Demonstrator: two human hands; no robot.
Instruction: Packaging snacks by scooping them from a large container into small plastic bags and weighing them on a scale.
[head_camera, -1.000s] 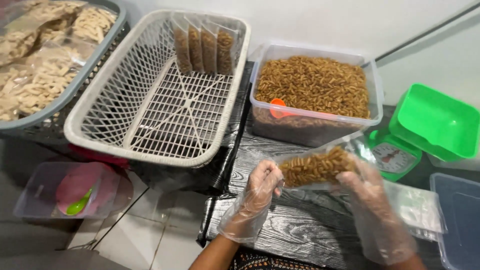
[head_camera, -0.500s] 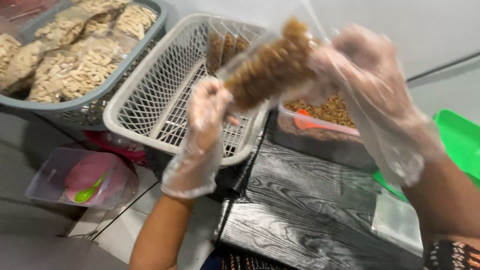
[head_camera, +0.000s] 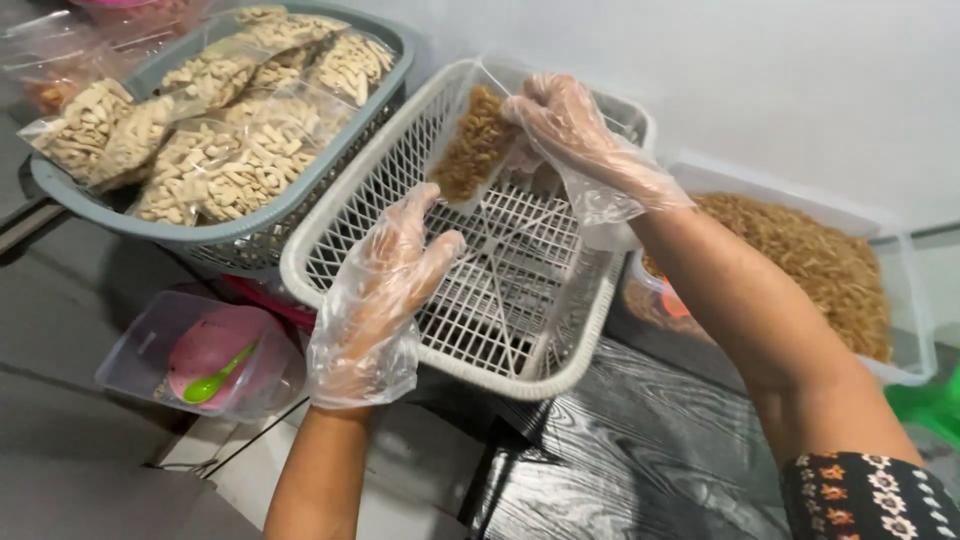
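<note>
Plastic-gloved right hand (head_camera: 570, 125) is pinching the clear bag of brown spiral snacks (head_camera: 472, 147) over the white lattice basket (head_camera: 340, 235); your left hand (head_camera: 385, 280) is hovering spread. Probably needs lowering upright against the far wall.

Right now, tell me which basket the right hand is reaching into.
The white basket, the middle one. The right hand holds a bag of brown snacks inside it; the grey basket beside it holds pale snack bags.
</note>
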